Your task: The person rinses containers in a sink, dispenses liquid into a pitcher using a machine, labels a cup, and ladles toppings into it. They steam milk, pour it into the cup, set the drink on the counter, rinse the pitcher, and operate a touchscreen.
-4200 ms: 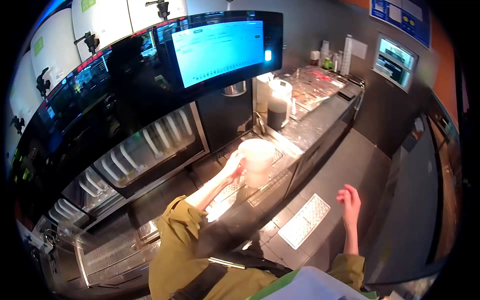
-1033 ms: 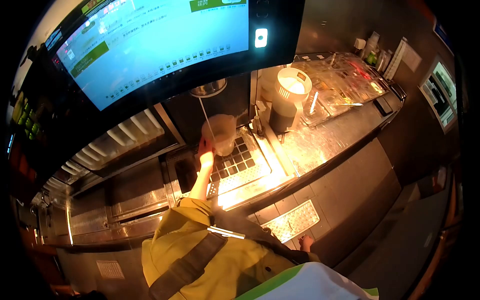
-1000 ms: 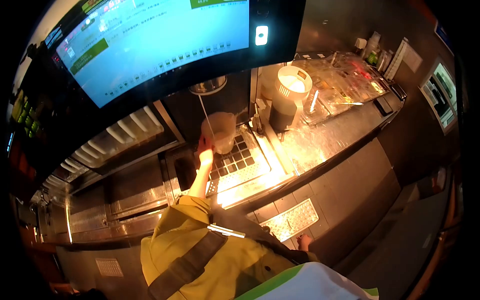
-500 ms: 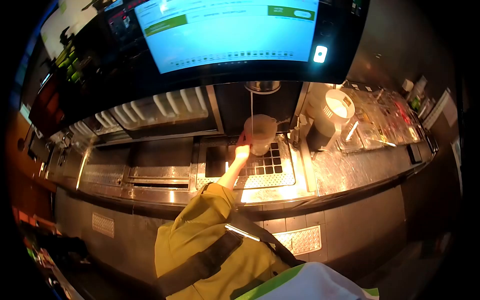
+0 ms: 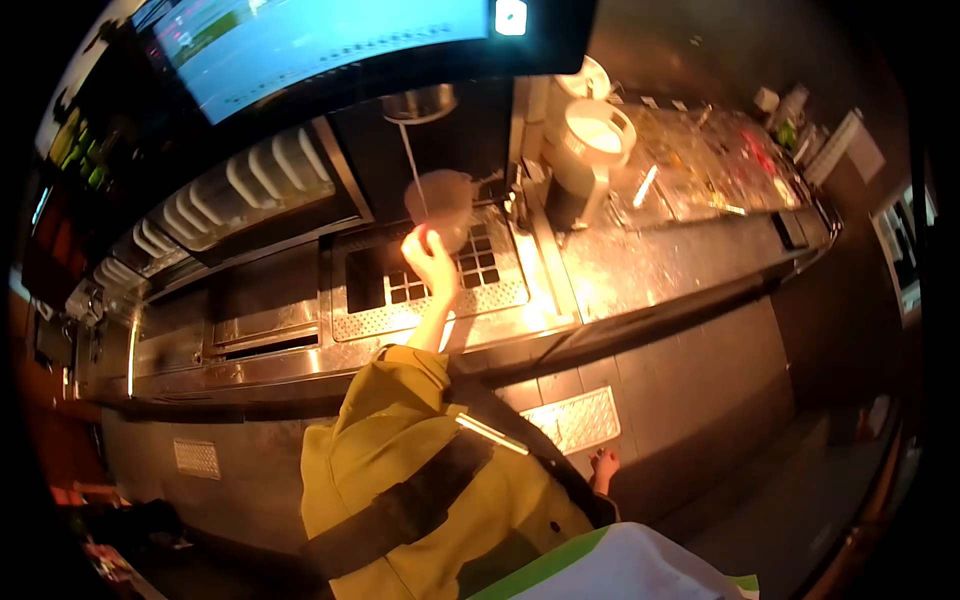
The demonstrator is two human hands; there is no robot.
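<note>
My left hand (image 5: 432, 262) is closed on the near side of a translucent pitcher (image 5: 445, 205), over the drain grate (image 5: 430, 308). A thin stream runs down into the pitcher from a round metal dispenser (image 5: 420, 104). The pitcher's handle is hard to make out behind my fingers. Low beside my body, over the floor, hangs my right hand (image 5: 604, 464), with its fingers loosely bent and apart and nothing visible in them. To the right of the grate, a white-topped jug (image 5: 597, 135) with a dark lower part stands on the counter.
A large screen (image 5: 330, 45) overhangs the counter. Racked containers with white handles (image 5: 265, 170) are at the left. Covered ingredient trays (image 5: 690, 165) lie at the back right. The metal counter edge (image 5: 640, 312) runs across in front of me.
Since the oldest frame, my left hand has brought the pitcher under the dispenser, and a stream has appeared. My right hand has dropped lower. Lately the view has shifted, and my left fingers sit nearer the pitcher's front.
</note>
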